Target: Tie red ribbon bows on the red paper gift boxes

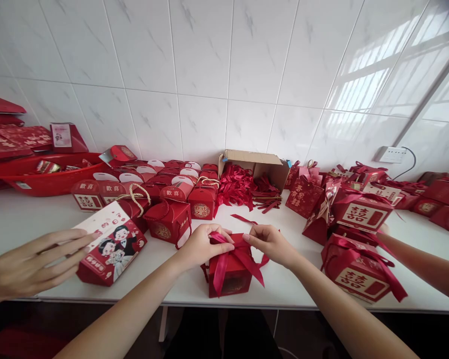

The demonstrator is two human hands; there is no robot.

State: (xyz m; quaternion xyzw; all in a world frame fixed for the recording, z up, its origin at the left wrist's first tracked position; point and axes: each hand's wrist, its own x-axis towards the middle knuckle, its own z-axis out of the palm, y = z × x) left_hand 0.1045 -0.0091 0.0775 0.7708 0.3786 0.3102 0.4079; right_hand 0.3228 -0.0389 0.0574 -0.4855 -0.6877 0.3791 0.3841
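A small red gift box (230, 279) stands at the front edge of the white table (30, 219), wrapped with a red ribbon (232, 254). My left hand (202, 245) pinches the ribbon at the box's top left. My right hand (271, 244) pinches the ribbon at the top right. Both hands are closed on the ribbon, whose loose tails hang down the box's front.
Another person's hand (26, 267) at the left touches a red box printed with a cartoon couple (110, 249). Another person's arm (419, 262) reaches in at the right behind ribboned boxes (359, 271). Several red boxes (172, 192), a cardboard box of ribbons (256, 169) and a red tub (41, 174) line the wall.
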